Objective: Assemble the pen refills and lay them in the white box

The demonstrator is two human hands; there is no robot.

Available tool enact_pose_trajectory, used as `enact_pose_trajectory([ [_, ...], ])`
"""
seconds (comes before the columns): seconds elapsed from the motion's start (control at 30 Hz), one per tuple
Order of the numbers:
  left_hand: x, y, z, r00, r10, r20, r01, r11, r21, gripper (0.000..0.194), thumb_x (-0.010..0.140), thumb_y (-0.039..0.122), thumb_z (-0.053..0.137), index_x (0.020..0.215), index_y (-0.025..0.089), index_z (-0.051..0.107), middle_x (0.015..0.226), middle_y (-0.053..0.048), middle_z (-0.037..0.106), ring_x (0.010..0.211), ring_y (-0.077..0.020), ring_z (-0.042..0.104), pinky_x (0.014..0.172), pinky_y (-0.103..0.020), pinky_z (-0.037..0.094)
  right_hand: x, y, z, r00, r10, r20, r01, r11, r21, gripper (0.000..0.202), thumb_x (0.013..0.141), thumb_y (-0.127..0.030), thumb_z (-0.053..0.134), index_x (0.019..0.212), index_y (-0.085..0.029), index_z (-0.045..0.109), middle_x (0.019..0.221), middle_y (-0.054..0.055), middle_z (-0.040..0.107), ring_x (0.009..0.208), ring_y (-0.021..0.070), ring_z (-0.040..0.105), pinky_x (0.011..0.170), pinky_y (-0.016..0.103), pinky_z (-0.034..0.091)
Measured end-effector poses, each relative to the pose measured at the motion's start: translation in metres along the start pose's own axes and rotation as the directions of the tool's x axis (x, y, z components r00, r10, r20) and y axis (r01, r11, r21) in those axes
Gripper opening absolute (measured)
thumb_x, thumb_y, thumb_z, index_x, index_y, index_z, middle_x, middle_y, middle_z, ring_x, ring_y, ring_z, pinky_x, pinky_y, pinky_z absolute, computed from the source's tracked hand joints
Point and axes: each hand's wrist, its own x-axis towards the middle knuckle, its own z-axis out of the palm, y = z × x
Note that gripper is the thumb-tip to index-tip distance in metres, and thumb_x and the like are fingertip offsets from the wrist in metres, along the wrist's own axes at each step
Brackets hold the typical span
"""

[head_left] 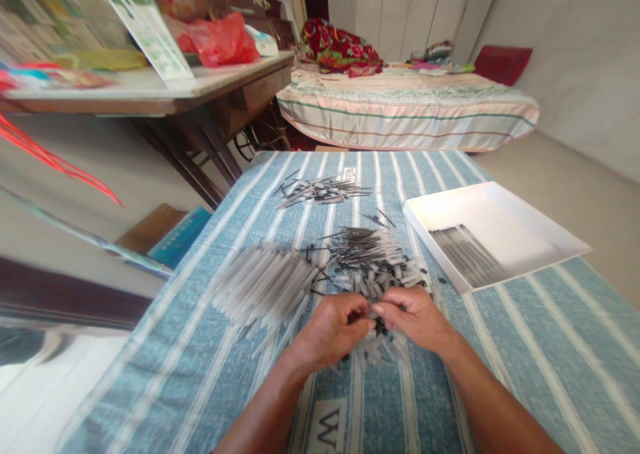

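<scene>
My left hand [340, 327] and my right hand [413, 315] meet above a heap of small pen parts [370, 277], black and translucent. Both are closed with thumb and finger pinched together. Whatever lies between the fingertips is too small and blurred to make out. Left of my left hand lies a large pile of translucent pen barrels [267, 281]. Just beyond the heap is a bunch of thin dark pen refills [357, 244]. A white box lid or tray [525, 224] on the right holds a row of grey-black pens [470, 254].
Another loose pile of thin dark and clear sticks [323, 191] lies at the table's far end. The striped blue cloth [530, 347] covers the table. To the left stands a desk [240, 84] with a red plastic bag [225, 39]; a bed [410, 107] is behind.
</scene>
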Motion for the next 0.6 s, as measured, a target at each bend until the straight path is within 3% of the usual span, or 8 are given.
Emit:
enact_pose_trajectory([
  [0.23, 0.000, -0.001, -0.008, 0.996, 0.089, 0.031, -0.092, 0.985, 0.145, 0.016, 0.078, 0.021, 0.049, 0.077, 0.015, 0.064, 0.064, 0.001, 0.056, 0.060, -0.0107, 0.050, 0.056, -0.019, 0.036, 0.000, 0.003, -0.003, 0.998, 0.057, -0.035, -0.056, 0.998, 0.022, 0.037, 0.083, -0.036, 0.050, 0.052, -0.016, 0.052, 0.045, -0.003, 0.053, 0.043, 0.0079, 0.049, 0.046, 0.018, 0.035],
  [0.6, 0.000, -0.003, -0.008, 0.976, 0.214, 0.037, -0.215, 0.930, 0.299, 0.013, 0.082, 0.016, 0.048, 0.078, 0.015, 0.061, 0.071, 0.000, 0.057, 0.067, -0.0118, 0.053, 0.063, -0.021, 0.036, 0.000, 0.000, -0.009, 0.996, 0.056, -0.075, -0.055, 0.998, 0.018, 0.037, 0.083, -0.034, 0.050, 0.051, -0.016, 0.051, 0.045, -0.003, 0.052, 0.043, 0.0080, 0.048, 0.047, 0.018, 0.036],
])
